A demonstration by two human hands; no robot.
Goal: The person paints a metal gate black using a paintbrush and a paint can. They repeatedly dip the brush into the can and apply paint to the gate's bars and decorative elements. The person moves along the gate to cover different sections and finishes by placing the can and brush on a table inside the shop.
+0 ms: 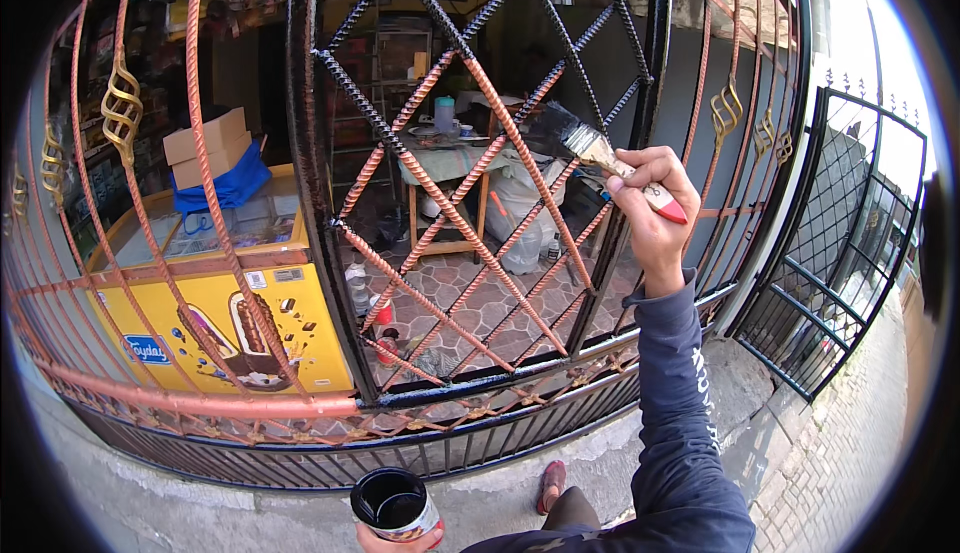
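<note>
My right hand (pixel 648 225) is raised and closed around the red-and-white handle of a paintbrush (pixel 598 150). The brush's dark, paint-loaded bristles point up and left against the twisted diagonal bars of a metal grille (pixel 462 211). Glossy black covers this grille's frame and upper bars, while many middle and lower bars are still copper-coloured. Low at the bottom edge, my left hand (pixel 370 539) grips an open paint can (pixel 415 525) from below and the side. Black paint lies inside the can, and part of that hand is hidden by it.
Copper twisted bars with gold scrolls (pixel 122 113) flank the grille. Behind stand a yellow chest freezer (pixel 330 338) with boxes (pixel 205 148) and a cluttered table (pixel 450 166). A black gate (pixel 830 253) is at right. My shoe (pixel 551 483) rests on concrete.
</note>
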